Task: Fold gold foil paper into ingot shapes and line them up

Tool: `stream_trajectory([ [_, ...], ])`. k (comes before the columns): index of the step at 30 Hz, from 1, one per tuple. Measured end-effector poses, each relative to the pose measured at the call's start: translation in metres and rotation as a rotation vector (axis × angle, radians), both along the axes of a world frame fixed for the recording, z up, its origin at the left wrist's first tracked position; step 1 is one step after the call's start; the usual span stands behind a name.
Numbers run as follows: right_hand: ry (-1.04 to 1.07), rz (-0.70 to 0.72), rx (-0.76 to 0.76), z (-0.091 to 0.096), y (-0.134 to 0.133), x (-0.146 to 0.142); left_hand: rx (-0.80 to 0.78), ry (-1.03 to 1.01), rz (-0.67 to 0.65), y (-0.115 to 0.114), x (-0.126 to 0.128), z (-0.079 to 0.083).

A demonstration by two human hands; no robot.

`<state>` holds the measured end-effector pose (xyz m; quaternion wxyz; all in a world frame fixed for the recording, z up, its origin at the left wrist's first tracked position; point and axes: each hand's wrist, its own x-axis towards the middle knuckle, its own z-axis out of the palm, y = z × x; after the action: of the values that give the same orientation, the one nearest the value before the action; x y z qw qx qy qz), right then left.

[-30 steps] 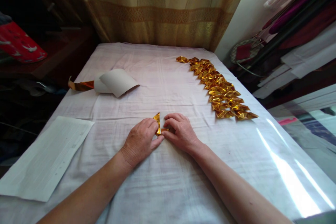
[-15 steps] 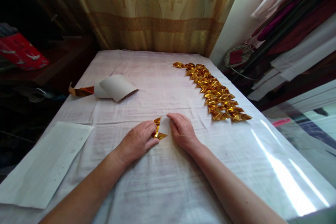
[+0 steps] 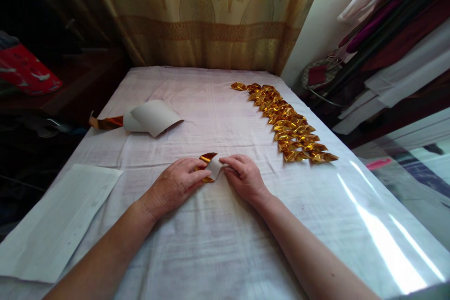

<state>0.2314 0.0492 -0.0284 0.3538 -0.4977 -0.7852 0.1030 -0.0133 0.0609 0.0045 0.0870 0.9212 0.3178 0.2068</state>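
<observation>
A small sheet of gold foil paper (image 3: 213,167), white on one face, is partly folded between my two hands at the middle of the cloth. My left hand (image 3: 177,183) grips its left end, thumb on the near side, with gold flaps showing above and below the fingers. The fingers of my right hand (image 3: 244,173) pinch its white right edge. Part of the sheet is hidden under my fingers. To the right lie several folded gold foil pieces (image 3: 286,122) in overlapping rows.
A white cloth (image 3: 211,243) covers the bed-like surface. Curled grey-white sheets (image 3: 154,117) with a gold strip (image 3: 107,123) lie back left. Flat white paper (image 3: 63,220) is at the left. A red container (image 3: 30,68) stands beyond; clothes (image 3: 404,70) hang at right.
My left hand has shifted slightly left and turned, lifting the foil's gold flap upward. My right fingers have closed onto the sheet's right edge, and the white part looks more bent.
</observation>
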Motion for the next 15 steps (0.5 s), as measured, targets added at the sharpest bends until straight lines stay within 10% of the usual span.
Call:
stream_trajectory([
  [15,-0.249,0.131,0.063,0.012,-0.010,-0.007,0.074,0.069,0.142,-0.019,0.016,-0.005],
])
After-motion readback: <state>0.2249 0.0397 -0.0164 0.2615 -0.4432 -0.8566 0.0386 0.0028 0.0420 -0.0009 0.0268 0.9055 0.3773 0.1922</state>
